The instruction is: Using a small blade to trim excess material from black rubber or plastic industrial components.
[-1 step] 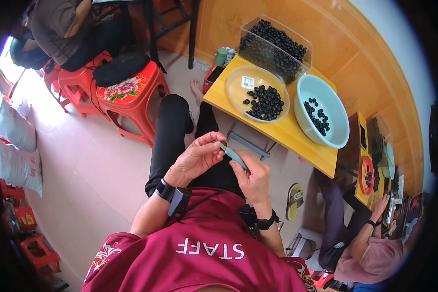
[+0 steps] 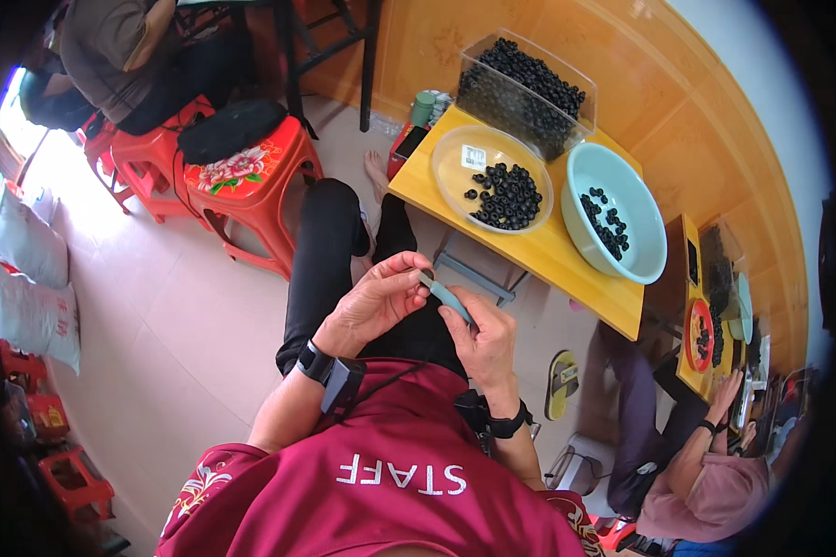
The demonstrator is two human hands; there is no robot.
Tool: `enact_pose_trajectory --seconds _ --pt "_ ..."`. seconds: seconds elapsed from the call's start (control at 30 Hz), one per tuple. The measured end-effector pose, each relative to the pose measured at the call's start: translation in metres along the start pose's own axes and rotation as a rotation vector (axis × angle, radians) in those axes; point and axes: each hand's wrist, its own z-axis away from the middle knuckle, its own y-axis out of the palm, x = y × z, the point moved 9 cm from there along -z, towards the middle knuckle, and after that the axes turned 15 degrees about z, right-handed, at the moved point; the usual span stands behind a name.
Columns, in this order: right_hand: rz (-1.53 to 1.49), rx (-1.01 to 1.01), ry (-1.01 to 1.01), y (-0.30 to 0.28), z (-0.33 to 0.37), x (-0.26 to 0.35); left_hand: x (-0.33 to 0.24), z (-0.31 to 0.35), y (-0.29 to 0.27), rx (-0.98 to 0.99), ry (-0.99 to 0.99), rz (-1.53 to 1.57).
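Above my lap, my left hand (image 2: 383,295) is closed in a pinch on a small dark piece, mostly hidden by the fingertips. My right hand (image 2: 483,336) is wrapped round the pale blue handle of a small knife (image 2: 450,300). Its short blade reaches to the left fingertips and meets the dark piece there. Beyond my hands, a shallow clear plastic bowl (image 2: 455,195) on the yellow table (image 2: 567,283) holds many small black ring-shaped parts (image 2: 508,197). To its right, a light blue basin (image 2: 636,227) holds several more of them.
At the back of the table stands a clear bin (image 2: 529,130) heaped with black parts. Red stools (image 2: 251,209) stand at the left, one bearing a black bag (image 2: 232,130). A slipper (image 2: 562,383) lies on the floor. Another person (image 2: 706,492) sits at the right by a second table.
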Motion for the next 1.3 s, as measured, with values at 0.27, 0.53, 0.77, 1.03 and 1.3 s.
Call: enact_pose_trajectory --seconds 0.27,0.53,0.77,1.03,1.3 --pt "0.122 -0.083 -0.011 -0.003 0.002 -0.011 0.004 0.004 0.001 0.084 -0.062 -0.021" --pt "-0.127 -0.075 0.12 -0.006 0.004 -0.022 -0.016 -0.005 0.021 0.119 0.016 -0.074" --pt "-0.143 0.016 0.167 0.008 0.003 -0.033 -0.081 -0.025 0.028 0.075 0.12 0.154" --pt "-0.161 0.026 0.297 0.02 0.007 -0.044 -0.055 -0.046 0.02 0.072 0.076 0.057" --pt "-0.296 0.126 0.362 0.056 -0.016 -0.049 -0.096 -0.041 0.01 0.07 0.127 -0.063"
